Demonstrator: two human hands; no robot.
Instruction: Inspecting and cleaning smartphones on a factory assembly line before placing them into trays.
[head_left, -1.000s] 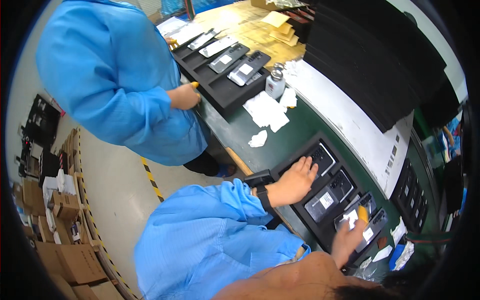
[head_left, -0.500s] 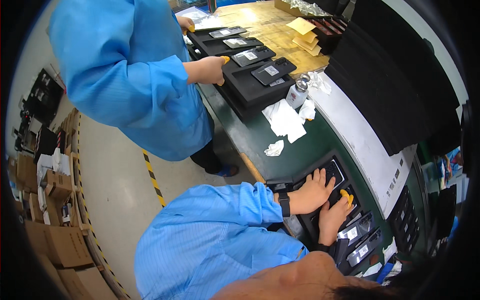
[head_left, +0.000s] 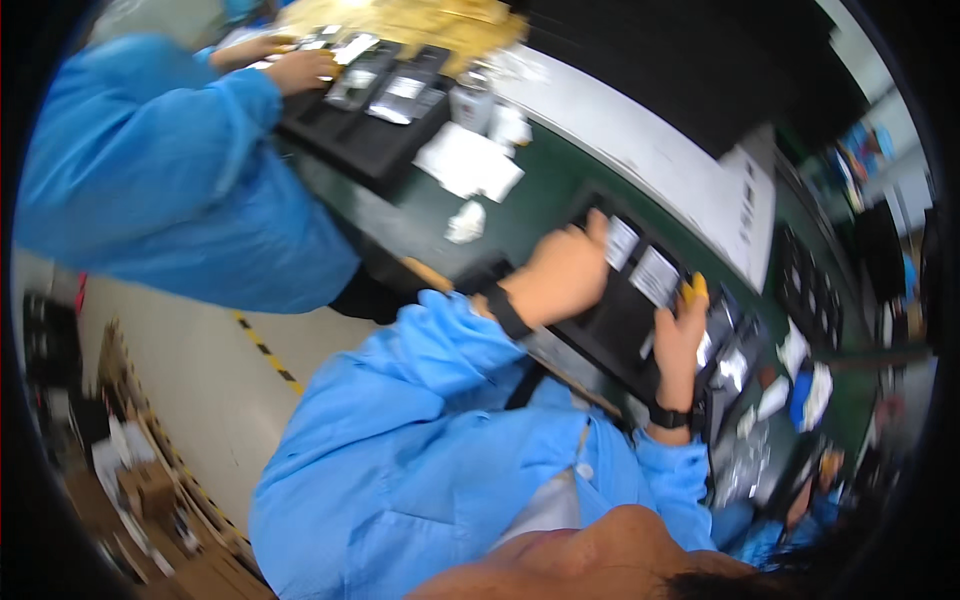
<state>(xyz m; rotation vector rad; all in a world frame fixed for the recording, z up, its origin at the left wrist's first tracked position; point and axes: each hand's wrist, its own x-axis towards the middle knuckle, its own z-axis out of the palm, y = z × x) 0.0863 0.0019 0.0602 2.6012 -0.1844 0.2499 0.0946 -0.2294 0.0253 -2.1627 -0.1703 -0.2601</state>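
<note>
Left hand (head_left: pixel 565 272): over the near-left side of a black rectangular slotted tray (head_left: pixel 600 325), one finger stretched toward its far-left corner, others curled; blurred, can't tell if it grips anything. Right hand (head_left: pixel 682 325): at the tray's right side, yellow covers on fingertips, thumb apart from the fingers; grasp or mere touch, can't tell.

Rest, left to right. Co-worker's blue sleeve (head_left: pixel 150 150), hands at a second black slotted tray (head_left: pixel 375 155) bearing dark flat phones with silvery-white patches (head_left: pixel 403 90). Just beside that tray: pale upright bottle (head_left: pixel 472 105), flat white sheets (head_left: pixel 468 163), crumpled white wad (head_left: pixel 465 223) nearer the person. Slotted tray lies on the dark green tabletop (head_left: pixel 540 175), between the hands; two pale rectangular panels (head_left: pixel 655 277) sit in its far part, detail smeared. Right of the right hand: dark flat pieces with shiny patches (head_left: pixel 735 368), then a blue-and-white item (head_left: pixel 815 397).
</note>
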